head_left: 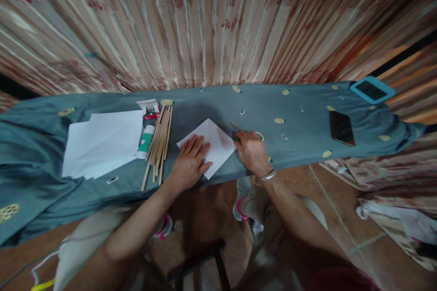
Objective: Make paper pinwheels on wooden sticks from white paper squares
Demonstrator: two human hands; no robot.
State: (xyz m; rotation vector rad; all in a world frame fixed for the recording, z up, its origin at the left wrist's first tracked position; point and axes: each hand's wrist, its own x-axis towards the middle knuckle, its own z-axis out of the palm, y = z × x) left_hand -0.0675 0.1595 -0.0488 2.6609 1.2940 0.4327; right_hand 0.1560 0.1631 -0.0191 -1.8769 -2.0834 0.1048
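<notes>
White paper square (221,143) lies on the blue-green cloth (256,104), left hand (191,159) flat on it, fingers loosely spread, gripping nothing. Right hand (252,152)'s curled round scissors (235,126) just beside it. I can see wooden sticks (163,138) near the left hand.

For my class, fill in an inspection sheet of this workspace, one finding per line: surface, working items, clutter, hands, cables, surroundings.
Surface: teal patterned cloth, wrinkled at left.
Working items: white square paper; scissors, partly hidden.
Clutter: loose sheets, white-and-green tube, wooden sticks, small box at left; phone, blue-framed device at right.
Hands: left hand flat on the square paper; right hand gripping the scissors.
Cables: white cord, lower left.
Surroundings: pleated curtain behind, brown floor below.
</notes>
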